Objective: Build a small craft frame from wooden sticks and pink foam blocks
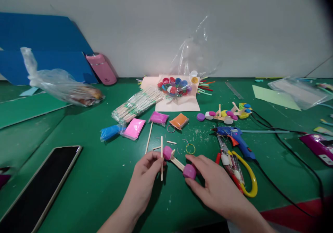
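Observation:
My left hand (147,174) pinches a thin wooden stick (161,156) and holds it upright over the green table. My right hand (210,182) grips a small piece made of two magenta bottle caps (189,171) joined by short wooden sticks; the far cap (167,152) sits right beside the upright stick. Loose sticks (148,137) and a yellow rubber band (190,148) lie just beyond the hands.
A blue glue gun (235,137) with a black cord and yellow-handled scissors (247,177) lie to the right. Clay packets (134,128), a stick bundle (136,104) and a bag of coloured caps (174,86) sit behind. A phone (39,188) lies at left.

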`<state>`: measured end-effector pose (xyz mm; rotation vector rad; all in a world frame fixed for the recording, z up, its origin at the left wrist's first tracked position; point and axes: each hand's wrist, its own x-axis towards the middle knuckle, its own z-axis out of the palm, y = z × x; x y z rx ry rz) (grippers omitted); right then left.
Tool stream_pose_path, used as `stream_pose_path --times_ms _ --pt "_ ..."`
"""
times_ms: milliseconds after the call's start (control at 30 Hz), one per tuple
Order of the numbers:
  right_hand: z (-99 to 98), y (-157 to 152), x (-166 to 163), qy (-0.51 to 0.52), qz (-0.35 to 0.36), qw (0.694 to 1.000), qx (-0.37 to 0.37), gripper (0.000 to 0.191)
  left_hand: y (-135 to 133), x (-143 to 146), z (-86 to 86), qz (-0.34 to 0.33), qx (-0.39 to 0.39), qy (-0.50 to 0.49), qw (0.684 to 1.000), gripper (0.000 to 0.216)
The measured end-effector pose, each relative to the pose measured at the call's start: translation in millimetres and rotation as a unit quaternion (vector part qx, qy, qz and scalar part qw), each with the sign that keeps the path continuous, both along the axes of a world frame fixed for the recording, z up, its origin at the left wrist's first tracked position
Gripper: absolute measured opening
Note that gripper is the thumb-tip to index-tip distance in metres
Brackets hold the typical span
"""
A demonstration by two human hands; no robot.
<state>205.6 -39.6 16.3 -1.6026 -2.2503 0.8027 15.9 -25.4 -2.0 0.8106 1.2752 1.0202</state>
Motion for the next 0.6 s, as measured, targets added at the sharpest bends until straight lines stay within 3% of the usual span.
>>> stream_pose_path --times_ms 233,600 --pt "-8.8 -11.0 -19.1 0.014 -0.016 0.999 -0.029 0.060 24.7 -4.5 4.4 -0.042 0.003 0.003 0.999 0.009" --pt "-14.6 -13.4 -30.4 0.045 -0.022 0.996 -0.067 0.068 29.4 -12.2 3.6 -0.070 0.020 0.019 0.997 0.009"
